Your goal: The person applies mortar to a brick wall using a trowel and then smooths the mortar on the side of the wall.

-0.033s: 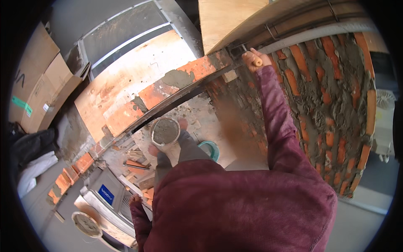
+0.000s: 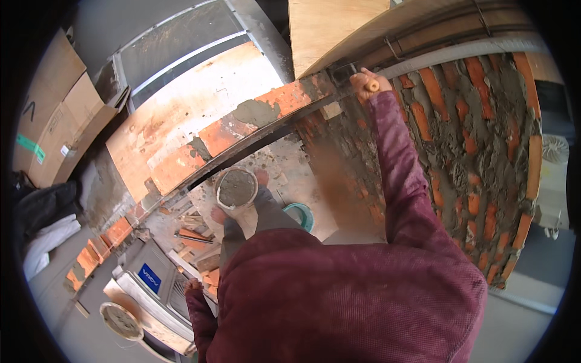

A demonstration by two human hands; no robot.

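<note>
My right hand (image 2: 370, 86) grips the wooden handle of a tool (image 2: 373, 85), likely a trowel, whose metal end (image 2: 350, 71) is at the upper end of the mortar-streaked brick wall (image 2: 466, 139), by the brick ledge (image 2: 230, 130). My left hand (image 2: 194, 285) hangs low beside my body, near a pale machine-like object (image 2: 133, 272) with a blue label; its fingers are curled, and whatever they hold, if anything, is too small to make out. A bucket of grey mortar (image 2: 236, 189) stands between my bare feet, with a teal tub (image 2: 305, 213) beside it.
Cardboard (image 2: 57, 121) and dark bags (image 2: 48, 206) sit at the left. A plywood sheet (image 2: 169, 103) lies along the ledge; a taller board (image 2: 327, 30) stands beyond. Brick pieces (image 2: 200, 236) lie on the floor. Another mortar container (image 2: 121, 320) is at lower left. A pale pipe (image 2: 454, 51) runs above the wall.
My right hand and the tool have shifted very slightly upward and to the right. Little else differs.
</note>
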